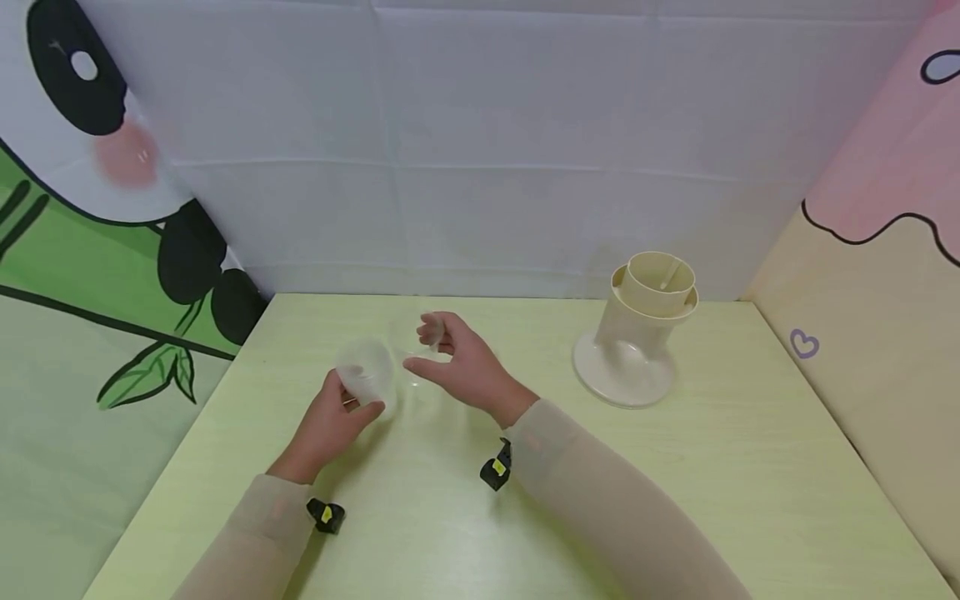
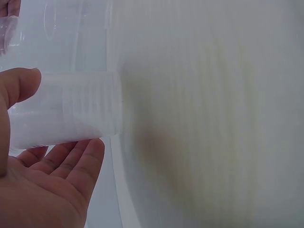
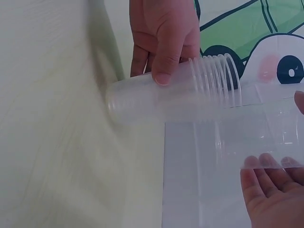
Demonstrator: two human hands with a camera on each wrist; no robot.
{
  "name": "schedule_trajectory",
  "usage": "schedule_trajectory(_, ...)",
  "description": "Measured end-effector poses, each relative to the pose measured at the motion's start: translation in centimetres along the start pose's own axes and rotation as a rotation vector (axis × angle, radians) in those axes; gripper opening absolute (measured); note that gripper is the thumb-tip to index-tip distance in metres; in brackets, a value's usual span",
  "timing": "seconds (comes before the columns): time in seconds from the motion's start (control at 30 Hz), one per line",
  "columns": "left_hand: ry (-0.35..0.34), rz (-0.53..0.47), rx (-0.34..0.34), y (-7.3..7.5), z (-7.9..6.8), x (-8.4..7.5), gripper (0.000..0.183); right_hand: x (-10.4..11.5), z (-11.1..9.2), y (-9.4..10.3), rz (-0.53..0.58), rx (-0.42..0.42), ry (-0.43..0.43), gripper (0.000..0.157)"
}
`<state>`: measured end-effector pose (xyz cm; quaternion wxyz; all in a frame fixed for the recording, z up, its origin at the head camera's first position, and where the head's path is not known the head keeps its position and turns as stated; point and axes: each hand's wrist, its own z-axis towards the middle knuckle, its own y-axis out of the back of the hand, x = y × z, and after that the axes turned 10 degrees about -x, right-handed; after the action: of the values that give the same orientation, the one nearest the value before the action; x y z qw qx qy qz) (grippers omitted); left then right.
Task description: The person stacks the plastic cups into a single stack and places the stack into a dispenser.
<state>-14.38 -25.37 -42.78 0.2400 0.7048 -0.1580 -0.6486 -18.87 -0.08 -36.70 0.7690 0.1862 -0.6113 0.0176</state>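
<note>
While left hand (image 1: 326, 427) is clamping nested clear cups (image 1: 367, 368), likely securing the stack, right hand (image 1: 468, 367) is curling fingers round a clear cylinder (image 3: 266, 128) at the cups' two o'clock, seemingly steadying it.

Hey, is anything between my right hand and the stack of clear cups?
Yes, a clear plastic piece at the right hand, between that hand and the stack of clear cups in the left hand. Nothing else visible stands there.
</note>
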Motion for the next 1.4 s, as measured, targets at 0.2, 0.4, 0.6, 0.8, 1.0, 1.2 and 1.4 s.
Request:
schedule_trajectory(0.2, 0.007, 0.006, -0.002, 0.0, 0.0, 0.1, 0.084, 1.2, 0.3, -0.3, -0.014, 0.019, 0.034, 0.069)
schedule_trajectory(0.4, -0.02, -0.004, -0.001, 0.1, 0.2, 0.3, 0.081, 2.1, 0.8, -0.6, -0.012, 0.029, 0.063, 0.067)
schedule_trajectory(0.6, 0.001, 0.005, 0.006, 0.0, 0.3, 0.3, 0.084, 2.9, 1.1, -0.5, -0.021, 0.03, 0.084, 0.066)
schedule_trajectory(0.8, -0.005, -0.003, 0.006, 0.1, 0.2, 0.1, 0.081, 3.8, 1.3, -0.4, -0.002, 0.044, 0.099, 0.068)
schedule_trajectory(1.0, -0.02, -0.009, 0.012, 0.0, 0.2, 0.1, 0.079, 4.4, 1.5, -0.9, 0.011, 0.06, 0.107, 0.067)
schedule_trajectory(1.2, -0.03, -0.01, 0.02, -0.2, 0.1, 0.1, 0.079, 4.4, 1.7, -1.6, -0.002, 0.081, 0.128, 0.066)
schedule_trajectory(1.4, -0.066, -0.029, 0.021, -0.4, 0.2, 0.3, 0.078, 3.9, 1.8, -2.3, -0.002, 0.086, 0.119, 0.066)
